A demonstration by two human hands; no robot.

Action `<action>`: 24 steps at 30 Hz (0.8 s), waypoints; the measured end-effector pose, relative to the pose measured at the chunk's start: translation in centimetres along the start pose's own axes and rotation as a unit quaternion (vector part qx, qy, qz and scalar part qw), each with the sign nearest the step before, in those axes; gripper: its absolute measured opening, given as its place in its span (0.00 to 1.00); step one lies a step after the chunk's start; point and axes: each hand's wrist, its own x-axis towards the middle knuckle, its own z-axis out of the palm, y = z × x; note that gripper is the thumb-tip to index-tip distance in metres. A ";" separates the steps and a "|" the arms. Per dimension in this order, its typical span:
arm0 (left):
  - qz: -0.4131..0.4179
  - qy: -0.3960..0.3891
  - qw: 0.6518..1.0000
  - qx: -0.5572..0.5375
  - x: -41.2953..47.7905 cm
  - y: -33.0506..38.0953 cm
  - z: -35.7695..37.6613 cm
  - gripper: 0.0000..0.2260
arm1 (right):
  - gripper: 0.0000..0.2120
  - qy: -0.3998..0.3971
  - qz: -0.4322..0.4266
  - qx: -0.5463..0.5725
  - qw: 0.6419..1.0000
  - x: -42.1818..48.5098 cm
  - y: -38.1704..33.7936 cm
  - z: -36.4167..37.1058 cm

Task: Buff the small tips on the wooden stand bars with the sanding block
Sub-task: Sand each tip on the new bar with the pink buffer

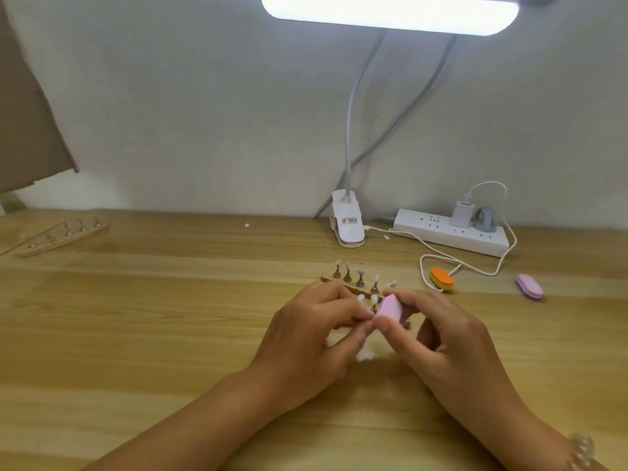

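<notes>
The right hand (pixel 441 338) grips the pink sanding block (pixel 390 307) between its thumb, underneath, and its curled fingers, on top. The block is tilted, and its lower end meets the fingertips of the left hand (pixel 306 331). Those fingers are curled inward and appear to pinch a peg (pixel 373 309) carrying one of the small tips, though blur hides the exact contact.

Just behind the fingertips stand two more small tips (pixel 361 298). The near stand bar (pixel 406 323) that carries them lies mostly hidden under both hands. Directly beyond it lies a second wooden stand bar (pixel 326 277) with a row of upright tips on metal pegs. A bit of white fluff (pixel 365 355) sits on the wooden table (pixel 170 317) beneath the hands.

To the right lie an orange block (pixel 441 279) and, further right, a pink and purple block (pixel 529 286), well apart from each other. A white cable (pixel 475 266) loops past the orange one to a power strip (pixel 448 232) at the wall. A clip lamp (pixel 346 219) stands beside the strip. A third stand bar (pixel 61 236) lies far to the left. A beaded bracelet (pixel 581 450) circles the right wrist.
</notes>
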 end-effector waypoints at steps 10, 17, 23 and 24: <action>0.008 0.000 1.000 0.020 0.0 0.0 -0.1 0.06 | 0.16 -0.017 -0.019 -0.029 0.999 -0.2 -0.2 0.2; 0.019 -0.018 0.999 0.031 -0.1 0.2 0.0 0.08 | 0.18 -0.007 0.002 -0.008 1.000 0.0 -0.3 -0.2; 0.022 0.013 0.999 0.034 0.0 0.2 -0.1 0.07 | 0.18 -0.027 -0.013 -0.004 1.000 -0.1 -0.7 0.0; 0.034 0.007 0.998 0.043 0.0 0.3 -0.1 0.07 | 0.18 -0.009 0.001 0.005 1.000 0.0 -0.6 -0.1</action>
